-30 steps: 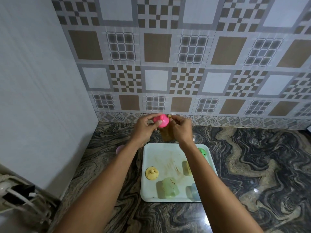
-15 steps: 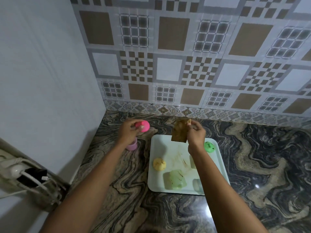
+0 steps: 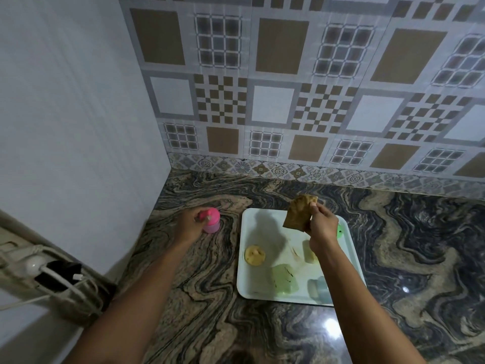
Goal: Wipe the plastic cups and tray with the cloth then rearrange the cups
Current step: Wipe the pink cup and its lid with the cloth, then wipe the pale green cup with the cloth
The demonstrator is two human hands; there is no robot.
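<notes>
My left hand (image 3: 189, 224) grips a bright pink cup (image 3: 210, 215) upside down on top of a paler pink cup (image 3: 212, 227) that stands on the counter left of the tray. A brown cloth (image 3: 299, 212) hangs from my right hand (image 3: 322, 224), pinched above the back of the white tray (image 3: 256, 227). On the tray stand a yellow cup (image 3: 254, 255), a pale green cup (image 3: 284, 282), a blue cup (image 3: 319, 289), a pale yellow cup (image 3: 309, 252) partly behind my right arm, and a bright green cup (image 3: 340, 230) mostly hidden by my right hand. The tray floor shows brown smears.
The dark marbled counter (image 3: 420, 258) spreads right of the tray. A patterned tiled wall (image 3: 288, 101) stands behind and a plain white wall (image 3: 65, 114) on the left. A socket strip with plugs and cables (image 3: 52, 279) sits at the lower left.
My left hand carried the bright pink cup left off the tray area and lowered it onto the paler pink cup. My right hand drew away with the cloth and holds it above the tray.
</notes>
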